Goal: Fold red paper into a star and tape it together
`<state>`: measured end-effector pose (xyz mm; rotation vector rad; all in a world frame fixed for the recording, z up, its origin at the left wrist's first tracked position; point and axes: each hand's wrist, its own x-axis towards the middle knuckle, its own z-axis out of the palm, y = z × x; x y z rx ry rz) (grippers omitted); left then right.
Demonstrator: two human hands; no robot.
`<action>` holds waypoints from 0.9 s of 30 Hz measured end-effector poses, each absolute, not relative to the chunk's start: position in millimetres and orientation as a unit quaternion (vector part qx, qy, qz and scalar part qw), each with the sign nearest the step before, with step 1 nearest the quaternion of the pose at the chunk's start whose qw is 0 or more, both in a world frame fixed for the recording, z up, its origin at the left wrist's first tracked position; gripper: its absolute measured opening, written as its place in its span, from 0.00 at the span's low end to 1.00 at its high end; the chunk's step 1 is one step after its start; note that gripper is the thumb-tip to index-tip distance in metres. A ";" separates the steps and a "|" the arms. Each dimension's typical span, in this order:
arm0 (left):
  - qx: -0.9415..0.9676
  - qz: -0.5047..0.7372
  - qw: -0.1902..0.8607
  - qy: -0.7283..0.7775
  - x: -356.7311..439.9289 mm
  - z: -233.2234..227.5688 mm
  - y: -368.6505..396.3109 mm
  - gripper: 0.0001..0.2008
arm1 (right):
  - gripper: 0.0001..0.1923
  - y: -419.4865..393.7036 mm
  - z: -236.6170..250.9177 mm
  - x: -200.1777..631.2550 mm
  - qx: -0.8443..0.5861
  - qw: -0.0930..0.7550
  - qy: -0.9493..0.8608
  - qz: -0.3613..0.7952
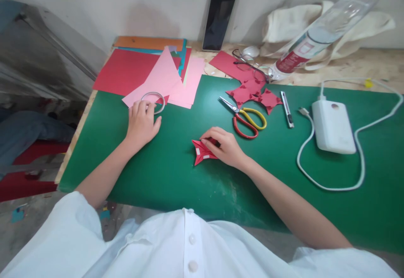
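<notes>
At the near edge of the paper pile, my left hand has its fingers curled over the near-left rim of a roll of tape. My right hand pinches a folded red paper piece over the green mat. White strips, apparently double-sided tape, show on that piece, and its right part is hidden under my fingers. Beyond my right hand lie scissors with one red and one yellow handle. Several similar red folded pieces rest joined or overlapping behind the scissors.
Pink and red paper sheets are stacked at the back left. A utility knife, a white power bank with a looped cable, glasses and a leaning plastic bottle occupy the right. A phone leans against the wall.
</notes>
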<state>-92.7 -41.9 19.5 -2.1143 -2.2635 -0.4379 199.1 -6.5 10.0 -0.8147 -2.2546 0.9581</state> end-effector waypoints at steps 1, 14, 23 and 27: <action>-0.671 -0.131 0.011 -0.730 -95.1 17.9 -40.9 0.16 | 0.08 -5.3 9.9 200.4 -0.306 0.280 -0.846 0.336; -0.692 -0.259 0.016 -0.673 -95.5 14.3 -38.2 0.08 | 0.22 45.2 3.1 271.4 -0.559 0.116 -0.820 0.029; -0.727 -0.387 -0.107 -0.557 -66.0 9.9 -53.9 0.04 | 0.14 49.5 -0.8 270.7 -0.578 0.149 -0.797 0.089; -0.687 -0.469 -0.216 -0.512 -56.4 12.7 -60.9 0.22 | 0.11 42.6 4.5 261.5 -0.554 0.191 -0.808 0.066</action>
